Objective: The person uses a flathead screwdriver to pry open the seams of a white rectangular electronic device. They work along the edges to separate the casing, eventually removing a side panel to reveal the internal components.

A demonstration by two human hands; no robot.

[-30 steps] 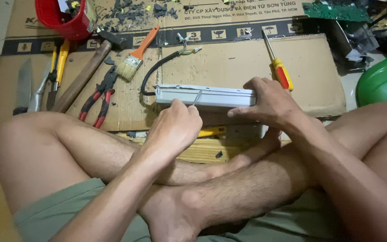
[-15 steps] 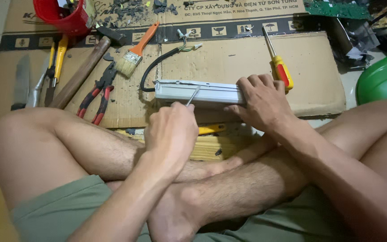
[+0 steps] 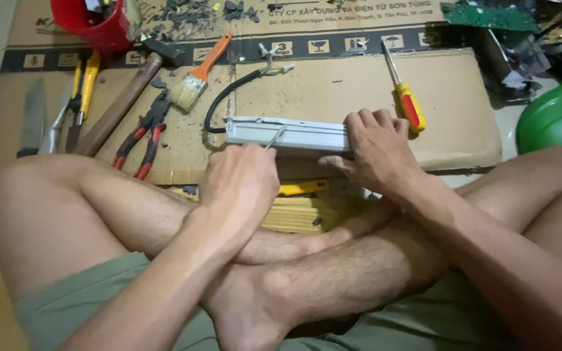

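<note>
Behind the grey metal box (image 3: 287,135), its black cable (image 3: 226,97) curls; right hand (image 3: 375,153) clamps the box's end, left hand (image 3: 239,185) pinches a thin tool (image 3: 272,138), handle hidden.

The left grip (image 3: 239,185) closes over a thin metal tool (image 3: 273,138) — only its shaft shows, the handle buried in the fist. The right grip (image 3: 375,149) covers the near end of the grey metal box (image 3: 284,133), so that end cannot be seen. Far above the left grip, the red bucket (image 3: 95,26) is cut by the top edge; beyond the right grip, the green stool (image 3: 557,117) runs off the side — its shape unclear.
</note>
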